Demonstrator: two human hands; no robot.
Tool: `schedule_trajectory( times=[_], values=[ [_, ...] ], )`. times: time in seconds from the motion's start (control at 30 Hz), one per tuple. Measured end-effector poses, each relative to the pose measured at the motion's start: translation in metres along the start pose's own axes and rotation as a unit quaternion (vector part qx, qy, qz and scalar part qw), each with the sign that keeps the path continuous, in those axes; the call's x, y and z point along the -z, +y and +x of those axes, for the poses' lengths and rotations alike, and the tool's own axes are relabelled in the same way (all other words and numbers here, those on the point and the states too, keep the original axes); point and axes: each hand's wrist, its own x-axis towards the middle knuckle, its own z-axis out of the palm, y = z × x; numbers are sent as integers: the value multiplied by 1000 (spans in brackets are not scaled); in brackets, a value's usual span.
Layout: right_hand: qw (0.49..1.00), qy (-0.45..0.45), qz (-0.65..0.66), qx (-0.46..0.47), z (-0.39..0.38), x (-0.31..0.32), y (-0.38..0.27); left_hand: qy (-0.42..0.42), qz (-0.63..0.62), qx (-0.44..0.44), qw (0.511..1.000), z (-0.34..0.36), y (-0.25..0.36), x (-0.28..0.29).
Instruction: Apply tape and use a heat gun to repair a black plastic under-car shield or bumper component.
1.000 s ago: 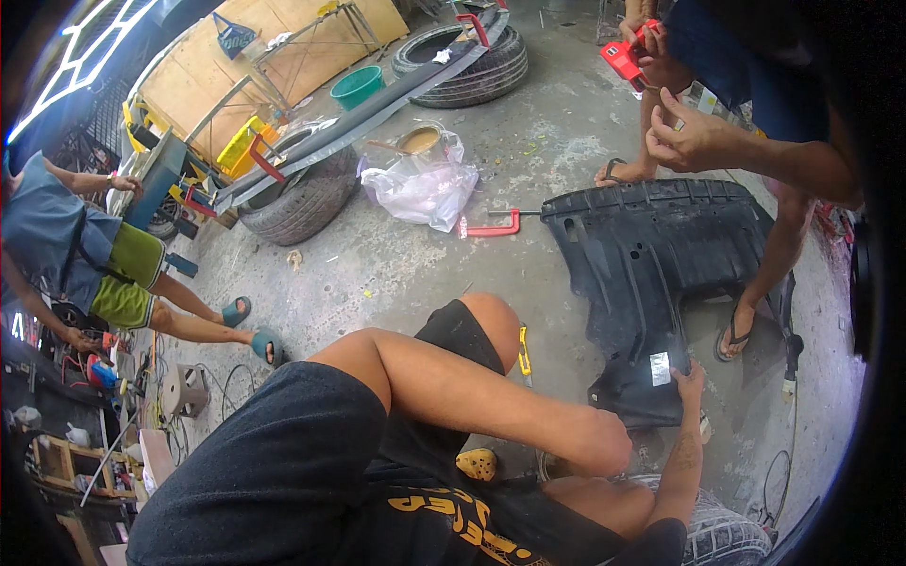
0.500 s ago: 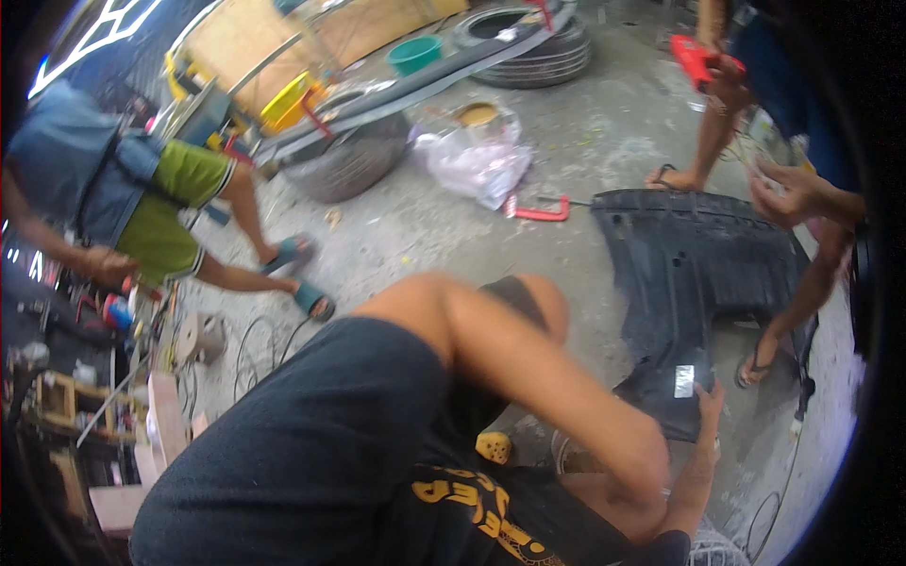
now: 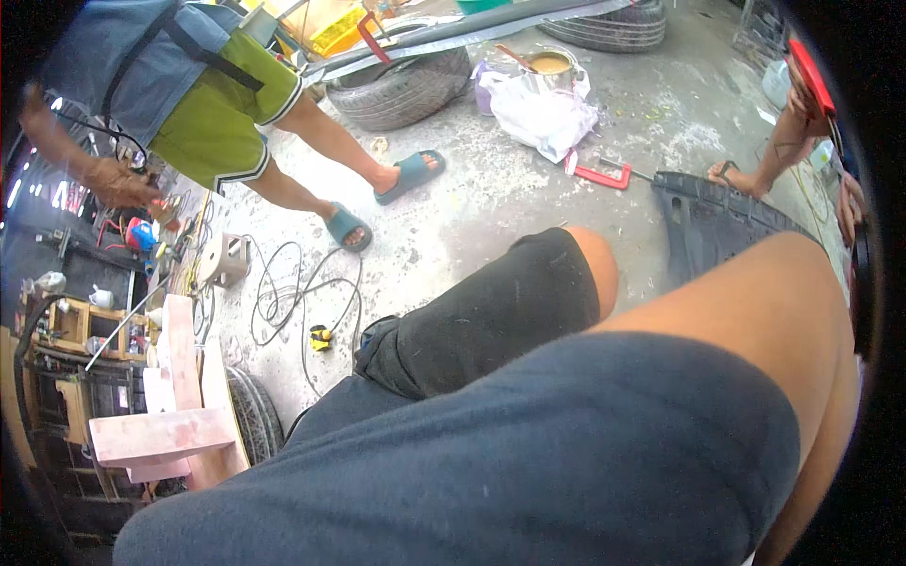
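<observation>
Neither of my hands shows; my bent legs in dark shorts (image 3: 528,443) fill the lower part of the head view. Beyond my raised bare knee (image 3: 755,283) lies a black moulded plastic panel (image 3: 717,222) on the concrete floor, mostly hidden behind my leg. By the panel's far left corner rests a red clamp (image 3: 604,175). At the right rim, another person's hand (image 3: 802,108) holds a red object (image 3: 812,77), cut off by the view's edge.
A person in green shorts (image 3: 217,113) stands at left, near loose black cable (image 3: 302,292) and a yellow-black tool (image 3: 321,338). Pinkish wooden blocks (image 3: 160,439) stand lower left. Tyres (image 3: 406,90), a can (image 3: 550,64) and a white plastic bag (image 3: 543,118) sit farther off.
The view has swung left and down. My hand, earlier touching the black panel near its silver label, has gone out of view. The person in green shorts now appears nearer.
</observation>
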Motion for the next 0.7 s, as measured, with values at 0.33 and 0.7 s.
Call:
schedule_trajectory(
  times=[0.33,0.7],
  values=[
    [997,38,6,-62,-39,45,28,-150,14,-59,987,31,-30,-64],
    [986,122,-39,-109,-6,48,42,-303,124,-130,936,98,-58,-101]
  ],
)
